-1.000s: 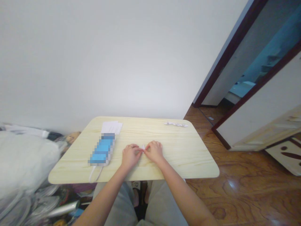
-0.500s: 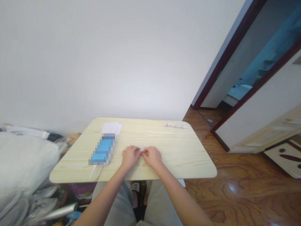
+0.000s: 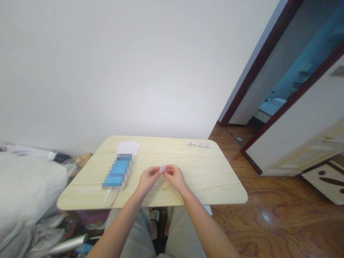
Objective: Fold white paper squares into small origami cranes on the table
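Observation:
Between my two hands is a small folded piece of white paper [image 3: 162,168], pinched from both sides over the middle of the pale wooden table [image 3: 204,179]. My left hand [image 3: 148,179] grips its left edge between thumb and fingers. On the other side, my right hand [image 3: 174,177] pinches the right edge. The fingertips cover part of the paper, so its full shape cannot be made out. At the table's back right lies a row of small folded white paper pieces [image 3: 199,144], apart from both hands.
A phone with a blurred blue screen [image 3: 118,172] lies left of my hands, its white cable [image 3: 106,198] running over the front edge. Behind it are flat white paper sheets [image 3: 127,147]. A white wall [image 3: 161,71] rises behind the table; bedding [image 3: 29,182] is at left.
Both hands have lifted and tilted the paper slightly, so more of it shows between the fingertips. The phone, sheets and row of folded pieces stay in place.

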Tool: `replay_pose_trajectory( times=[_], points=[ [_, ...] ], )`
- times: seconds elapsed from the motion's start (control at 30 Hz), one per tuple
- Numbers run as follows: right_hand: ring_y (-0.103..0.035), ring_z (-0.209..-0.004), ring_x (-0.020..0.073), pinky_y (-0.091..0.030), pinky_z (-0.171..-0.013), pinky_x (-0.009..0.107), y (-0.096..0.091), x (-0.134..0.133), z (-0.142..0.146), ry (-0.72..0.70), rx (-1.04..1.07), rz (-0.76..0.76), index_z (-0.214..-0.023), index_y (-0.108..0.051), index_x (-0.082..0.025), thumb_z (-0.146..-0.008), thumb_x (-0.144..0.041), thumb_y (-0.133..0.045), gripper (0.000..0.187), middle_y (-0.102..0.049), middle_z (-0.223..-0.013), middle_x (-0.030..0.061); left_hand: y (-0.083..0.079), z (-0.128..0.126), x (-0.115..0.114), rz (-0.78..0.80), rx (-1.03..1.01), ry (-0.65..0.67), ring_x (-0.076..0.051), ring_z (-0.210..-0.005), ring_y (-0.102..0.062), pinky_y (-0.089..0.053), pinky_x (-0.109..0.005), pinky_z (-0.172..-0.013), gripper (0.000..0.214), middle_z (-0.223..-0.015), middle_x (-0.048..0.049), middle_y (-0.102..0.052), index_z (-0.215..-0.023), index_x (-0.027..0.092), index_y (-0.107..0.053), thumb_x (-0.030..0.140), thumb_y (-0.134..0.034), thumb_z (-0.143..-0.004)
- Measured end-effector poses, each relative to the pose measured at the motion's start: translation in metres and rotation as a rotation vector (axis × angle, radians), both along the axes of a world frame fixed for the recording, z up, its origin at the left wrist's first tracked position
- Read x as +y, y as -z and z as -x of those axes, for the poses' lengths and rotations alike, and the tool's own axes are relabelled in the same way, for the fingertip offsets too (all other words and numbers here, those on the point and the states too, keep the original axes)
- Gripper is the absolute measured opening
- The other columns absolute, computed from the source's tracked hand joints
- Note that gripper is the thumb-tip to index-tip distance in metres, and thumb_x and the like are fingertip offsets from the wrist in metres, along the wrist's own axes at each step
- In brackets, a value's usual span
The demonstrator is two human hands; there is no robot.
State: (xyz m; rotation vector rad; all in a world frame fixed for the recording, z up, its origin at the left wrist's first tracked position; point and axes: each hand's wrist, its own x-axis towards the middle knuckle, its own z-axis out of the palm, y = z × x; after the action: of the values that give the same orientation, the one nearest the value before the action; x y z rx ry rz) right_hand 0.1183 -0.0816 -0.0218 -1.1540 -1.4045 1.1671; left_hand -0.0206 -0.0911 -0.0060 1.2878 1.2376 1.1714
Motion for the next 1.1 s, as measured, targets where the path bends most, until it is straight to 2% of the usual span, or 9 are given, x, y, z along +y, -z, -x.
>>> replay_pose_trajectory(
  times=[0.1, 0.2, 0.4, 0.67, 0.87, 1.1],
  points=[
    [-0.058, -0.064, 0.0136, -0.045, -0.060, 0.025, -0.005, -0.001, 0.000, 0.023, 0.035, -0.053, -0.078, -0.053, -0.018, -0.066, -0.021, -0.059, 0.014, -0.061, -0.070, 0.0003, -0.010, 0.001, -0.005, -0.004, -0.001, 0.018, -0.022, -0.079, -0.063, -0.047, -0.032, -0.076, 0.027, -0.083, -0.0078, -0.070, -0.078, 0.014, -0.068, 0.037, -0.065, -0.063],
    [-0.056, -0.063, 0.0123, -0.044, -0.057, 0.023, -0.010, -0.003, -0.001, 0.062, 0.048, -0.103, -0.077, -0.049, -0.019, -0.066, -0.019, -0.058, 0.014, -0.057, -0.068, -0.0023, -0.013, 0.001, -0.008, -0.046, 0.034, -0.019, -0.021, -0.077, -0.063, -0.048, -0.033, -0.075, 0.023, -0.079, -0.0075, -0.070, -0.075, 0.015, -0.068, 0.035, -0.065, -0.064],
    [-0.058, -0.069, 0.0134, -0.047, -0.064, 0.026, -0.022, -0.010, -0.002, -0.021, -0.002, -0.150, -0.076, -0.054, -0.018, -0.071, -0.019, -0.054, 0.006, -0.060, -0.074, 0.0006, -0.011, 0.000, -0.012, -0.172, 0.129, -0.075, -0.018, -0.074, -0.061, -0.048, -0.031, -0.073, 0.018, -0.077, -0.0055, -0.067, -0.076, 0.016, -0.065, 0.033, -0.061, -0.069],
    [-0.060, -0.084, 0.0161, -0.050, -0.075, 0.031, -0.031, -0.013, -0.011, -0.081, -0.085, -0.210, -0.086, -0.058, -0.018, -0.071, -0.027, -0.060, 0.018, -0.064, -0.091, 0.0045, -0.026, 0.004, -0.016, -0.331, 0.247, -0.042, -0.017, -0.085, -0.056, -0.048, -0.026, -0.065, 0.013, -0.087, -0.0053, -0.059, -0.078, 0.019, -0.062, 0.030, -0.058, -0.072],
    [-0.060, -0.079, 0.0161, -0.050, -0.073, 0.032, -0.035, -0.013, -0.015, -0.081, -0.210, -0.234, -0.085, -0.058, -0.019, -0.067, -0.034, -0.065, 0.025, -0.063, -0.085, 0.0025, -0.029, 0.003, -0.017, -0.327, 0.335, -0.001, -0.018, -0.084, -0.057, -0.045, -0.028, -0.068, 0.013, -0.086, -0.0044, -0.062, -0.079, 0.019, -0.060, 0.031, -0.054, -0.076],
    [-0.059, -0.075, 0.0139, -0.049, -0.073, 0.030, -0.042, -0.011, -0.018, -0.147, -0.200, -0.261, -0.081, -0.056, -0.018, -0.069, -0.034, -0.064, 0.022, -0.061, -0.077, 0.0008, -0.028, 0.003, -0.019, -0.427, 0.437, 0.016, -0.017, -0.081, -0.056, -0.043, -0.028, -0.070, 0.013, -0.084, -0.0035, -0.062, -0.083, 0.019, -0.058, 0.029, -0.050, -0.079]
  ],
)
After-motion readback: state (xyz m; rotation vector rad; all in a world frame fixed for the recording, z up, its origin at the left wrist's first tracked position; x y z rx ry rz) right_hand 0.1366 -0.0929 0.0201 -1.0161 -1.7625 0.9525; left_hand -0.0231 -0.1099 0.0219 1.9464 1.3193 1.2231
